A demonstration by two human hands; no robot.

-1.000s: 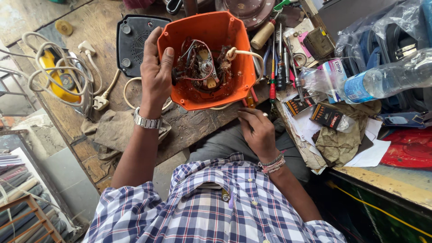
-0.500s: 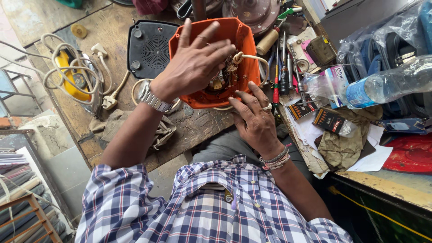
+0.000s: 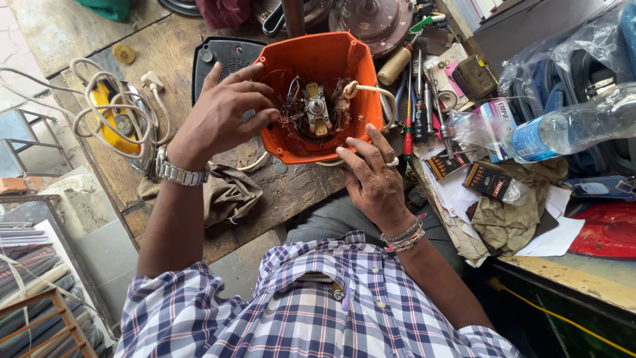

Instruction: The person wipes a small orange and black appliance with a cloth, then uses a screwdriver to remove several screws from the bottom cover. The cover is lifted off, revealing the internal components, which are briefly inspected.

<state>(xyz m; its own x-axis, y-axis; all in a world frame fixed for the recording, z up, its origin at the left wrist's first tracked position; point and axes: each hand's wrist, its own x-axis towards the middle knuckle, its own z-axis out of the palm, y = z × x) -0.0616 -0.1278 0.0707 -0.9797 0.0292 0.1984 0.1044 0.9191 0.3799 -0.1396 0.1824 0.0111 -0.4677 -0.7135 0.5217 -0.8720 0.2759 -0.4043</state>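
Note:
An orange plastic appliance housing [image 3: 331, 59] lies open on the wooden workbench [image 3: 165, 53], showing a small motor and wires [image 3: 315, 109] inside. My left hand [image 3: 222, 116] grips its left rim, fingers curled over the edge toward the motor. My right hand [image 3: 374, 179] rests against the housing's near right rim, fingers spread and touching the edge, a ring on one finger. A white cable [image 3: 371, 89] runs out of the housing's right side.
A black base plate [image 3: 222, 53] lies behind the housing. A yellow tool with coiled white cable [image 3: 112, 113] sits left. Screwdrivers [image 3: 414, 113], small boxes [image 3: 487, 179], a plastic bottle [image 3: 570, 126] and papers crowd the right. A brown cloth [image 3: 228, 192] lies near the front edge.
My left hand slid from over the housing's opening back to its left rim, uncovering the motor. My right hand moved up to the near right rim. The housing now sits lower and tilted toward me.

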